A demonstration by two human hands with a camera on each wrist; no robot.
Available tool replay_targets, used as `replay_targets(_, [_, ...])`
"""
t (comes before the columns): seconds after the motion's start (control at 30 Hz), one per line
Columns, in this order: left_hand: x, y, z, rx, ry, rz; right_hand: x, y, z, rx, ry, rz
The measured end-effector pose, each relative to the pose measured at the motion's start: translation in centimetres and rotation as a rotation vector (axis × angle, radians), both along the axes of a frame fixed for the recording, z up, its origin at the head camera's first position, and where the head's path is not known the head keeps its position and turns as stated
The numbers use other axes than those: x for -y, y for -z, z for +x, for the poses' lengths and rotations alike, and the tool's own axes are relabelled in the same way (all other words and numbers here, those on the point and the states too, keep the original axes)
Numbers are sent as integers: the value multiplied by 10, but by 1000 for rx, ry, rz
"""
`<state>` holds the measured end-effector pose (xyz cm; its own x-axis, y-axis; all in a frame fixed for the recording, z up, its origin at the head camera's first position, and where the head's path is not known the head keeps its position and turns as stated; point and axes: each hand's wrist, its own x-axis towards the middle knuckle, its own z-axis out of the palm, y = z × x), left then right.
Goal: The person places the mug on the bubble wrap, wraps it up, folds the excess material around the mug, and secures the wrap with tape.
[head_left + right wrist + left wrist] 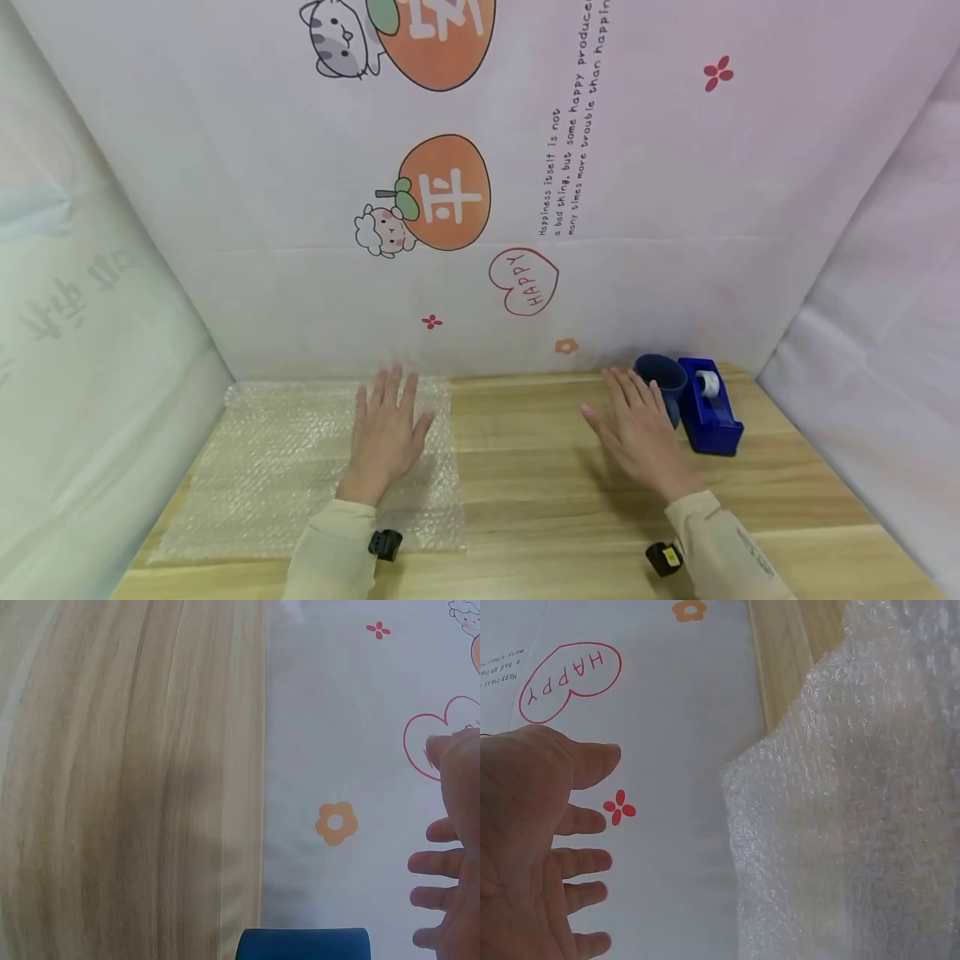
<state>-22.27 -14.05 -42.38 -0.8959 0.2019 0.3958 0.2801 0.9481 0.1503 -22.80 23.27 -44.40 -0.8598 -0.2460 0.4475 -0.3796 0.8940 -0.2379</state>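
My left hand [386, 437] is over a sheet of bubble wrap [262, 467], fingers straight and spread, holding nothing. In the left wrist view the bubble wrap [855, 810] lies to the right of that hand, apart from the fingers. The right hand [641, 433], also with straight fingers and nothing held, is just left of a dark blue mug [663, 371] and hides part of it. Only a blue strip of the mug [304, 945] shows at the bottom of the right wrist view. Beside the mug stands a blue tape dispenser [708, 417] with a white roll.
A wooden table [532, 500] carries these things. Behind it hangs a white printed curtain [637, 208] with cartoon fruit and a red heart, and white cloth [892, 333] closes in both sides. Each wrist wears a small black camera [386, 544].
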Motion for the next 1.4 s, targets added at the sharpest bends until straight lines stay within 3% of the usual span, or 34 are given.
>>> replay_targets(0.13, [-3,2,5,12,13,-14,1,1,4,7,0,-19])
replay_targets(0.43, [-16,13,17,132,69,-10,7,10,12,88,-14,-45])
replay_targets(0.73, [-34,29,26,309,154,63,13,20,15,136,-29,-61])
replay_targets(1.03, [-56,39,33,363,77,2,21,28,19,136,-75,-47])
replay_targets(1.23, [-59,48,30,332,6,1,25,30,22,154,-100,-48])
replay_targets(1.4, [-59,51,32,272,-43,64,28,30,24,167,-109,-42])
